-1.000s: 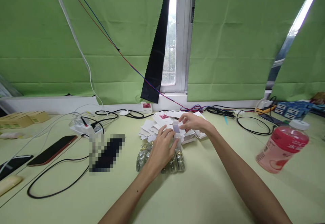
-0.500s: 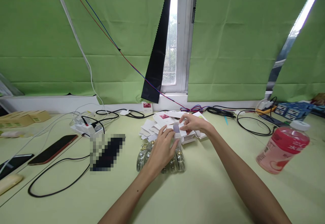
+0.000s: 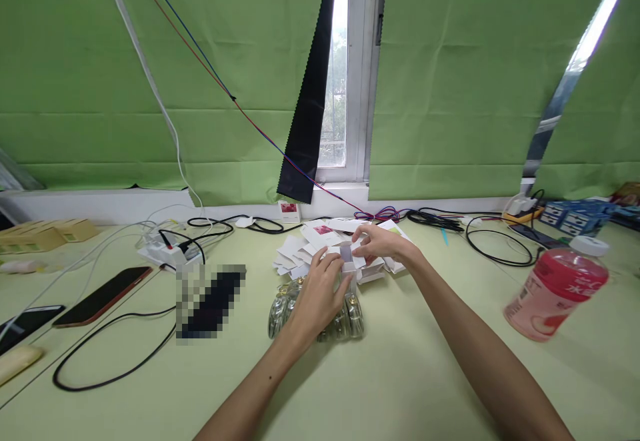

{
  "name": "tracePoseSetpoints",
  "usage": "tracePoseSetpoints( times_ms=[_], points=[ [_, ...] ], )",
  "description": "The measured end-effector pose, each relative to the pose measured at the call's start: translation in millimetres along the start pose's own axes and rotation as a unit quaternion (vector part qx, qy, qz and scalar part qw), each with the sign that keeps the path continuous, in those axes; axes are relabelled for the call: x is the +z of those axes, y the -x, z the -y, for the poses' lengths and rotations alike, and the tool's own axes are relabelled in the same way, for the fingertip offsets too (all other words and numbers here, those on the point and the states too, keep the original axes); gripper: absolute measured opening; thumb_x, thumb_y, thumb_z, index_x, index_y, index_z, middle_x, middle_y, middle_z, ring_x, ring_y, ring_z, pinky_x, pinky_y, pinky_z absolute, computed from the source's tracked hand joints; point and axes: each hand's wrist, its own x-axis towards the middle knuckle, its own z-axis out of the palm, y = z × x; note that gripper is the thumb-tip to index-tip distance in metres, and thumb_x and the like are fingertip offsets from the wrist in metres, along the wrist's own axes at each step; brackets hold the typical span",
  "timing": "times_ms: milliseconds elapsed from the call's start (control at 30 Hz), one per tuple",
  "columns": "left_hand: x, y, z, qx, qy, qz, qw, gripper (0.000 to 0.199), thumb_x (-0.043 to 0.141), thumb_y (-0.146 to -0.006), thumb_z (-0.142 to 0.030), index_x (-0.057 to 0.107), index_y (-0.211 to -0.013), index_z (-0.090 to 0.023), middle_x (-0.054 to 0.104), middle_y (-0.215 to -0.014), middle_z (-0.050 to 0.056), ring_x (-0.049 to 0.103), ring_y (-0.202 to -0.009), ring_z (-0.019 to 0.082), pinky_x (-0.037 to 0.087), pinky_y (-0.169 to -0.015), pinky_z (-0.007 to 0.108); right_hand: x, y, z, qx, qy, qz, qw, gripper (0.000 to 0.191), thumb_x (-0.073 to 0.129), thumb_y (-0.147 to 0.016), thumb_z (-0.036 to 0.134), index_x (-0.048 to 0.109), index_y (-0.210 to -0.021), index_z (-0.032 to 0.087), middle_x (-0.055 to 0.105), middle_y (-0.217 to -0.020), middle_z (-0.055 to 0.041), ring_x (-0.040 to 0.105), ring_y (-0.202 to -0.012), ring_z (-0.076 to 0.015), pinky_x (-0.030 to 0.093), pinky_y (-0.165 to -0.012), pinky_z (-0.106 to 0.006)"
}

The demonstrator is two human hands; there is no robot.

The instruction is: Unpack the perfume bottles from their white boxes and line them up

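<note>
A small white box [image 3: 347, 254] with its end open and flaps spread stands between my hands at the middle of the table. My left hand [image 3: 324, 292] is closed round its left side, fingers at its rim. From the right, my right hand [image 3: 379, 242] grips the box by a flap on its far right side. Behind and around it lies a pile of flat white cartons [image 3: 295, 253], some with pink prints. Several clear-wrapped packets with metallic parts [image 3: 354, 316] lie in a row in front, partly covered by my left hand and forearm.
A pink bottle [image 3: 555, 291] stands on the right. On the left are a phone [image 3: 103, 296], a power strip [image 3: 167, 252] and a looped black cable [image 3: 75, 388]. Yellow boxes [image 3: 43, 236] sit at the far left, blue boxes [image 3: 577, 216] at the far right.
</note>
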Motion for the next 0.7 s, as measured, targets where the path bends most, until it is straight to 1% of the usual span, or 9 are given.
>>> tracePoseSetpoints(
  times_ms=[133, 500, 700],
  points=[
    [1.4, 1.0, 1.5, 0.007, 0.001, -0.007, 1.000, 0.013, 0.059, -0.091, -0.022, 0.062, -0.104, -0.021, 0.066, -0.114, 0.007, 0.048, -0.132, 0.031, 0.048, -0.106, 0.053, 2.1, -2.7, -0.7, 0.002, 0.014, -0.017, 1.000, 0.024, 0.069, -0.080, 0.011, 0.052, -0.096, 0.017, 0.063, -0.064, 0.0040, 0.062, -0.054, -0.0111, 0.055, -0.055, -0.022],
    [0.5, 1.4, 0.4, 0.013, -0.007, -0.004, 1.000, 0.013, 0.057, -0.093, -0.023, 0.062, -0.104, -0.021, 0.063, -0.116, 0.009, 0.047, -0.132, 0.032, 0.049, -0.104, 0.055, 2.7, -7.4, -4.0, -0.008, 0.022, -0.025, 0.999, 0.024, 0.070, -0.076, 0.010, 0.054, -0.092, 0.018, 0.058, -0.061, 0.0053, 0.062, -0.056, -0.0125, 0.053, -0.054, -0.022],
    [0.1, 2.2, 0.0, 0.018, -0.006, 0.000, 1.000, 0.013, 0.055, -0.095, -0.024, 0.066, -0.100, -0.022, 0.062, -0.117, 0.009, 0.045, -0.133, 0.032, 0.049, -0.103, 0.055, 2.8, -7.6, -4.5, -0.013, 0.017, -0.018, 1.000, 0.026, 0.070, -0.077, 0.012, 0.054, -0.097, 0.018, 0.057, -0.061, 0.0059, 0.063, -0.058, -0.0130, 0.055, -0.056, -0.023]
  ],
)
